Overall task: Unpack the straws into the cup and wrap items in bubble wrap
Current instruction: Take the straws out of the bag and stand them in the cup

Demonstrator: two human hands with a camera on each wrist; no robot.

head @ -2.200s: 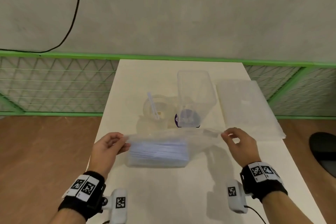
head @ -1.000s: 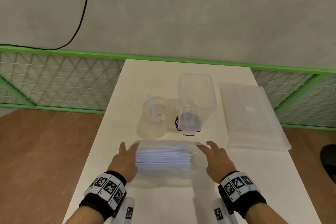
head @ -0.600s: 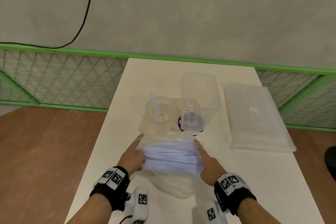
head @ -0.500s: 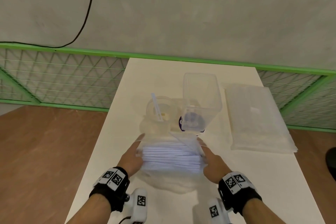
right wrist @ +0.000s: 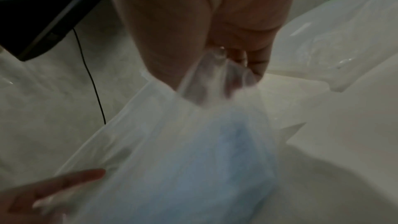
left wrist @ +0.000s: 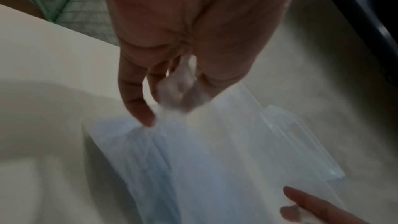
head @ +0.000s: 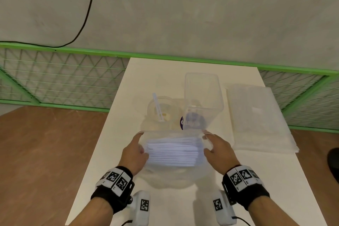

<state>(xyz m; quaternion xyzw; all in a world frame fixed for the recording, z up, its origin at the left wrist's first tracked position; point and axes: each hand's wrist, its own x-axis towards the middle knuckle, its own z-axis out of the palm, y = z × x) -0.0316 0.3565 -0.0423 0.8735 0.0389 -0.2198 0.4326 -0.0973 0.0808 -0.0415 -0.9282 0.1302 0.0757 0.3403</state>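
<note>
Both hands' fingers still grip the straw bag (head: 173, 152); lifted slightly higher now.

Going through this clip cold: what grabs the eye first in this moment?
First, the clear bag of pale straws lifted just above the near middle of the white table, the left hand and right hand each pinching one end. Just behind it stand a round cup holding one straw and a tall clear container. A folded sheet of bubble wrap lies flat on the right.
</note>
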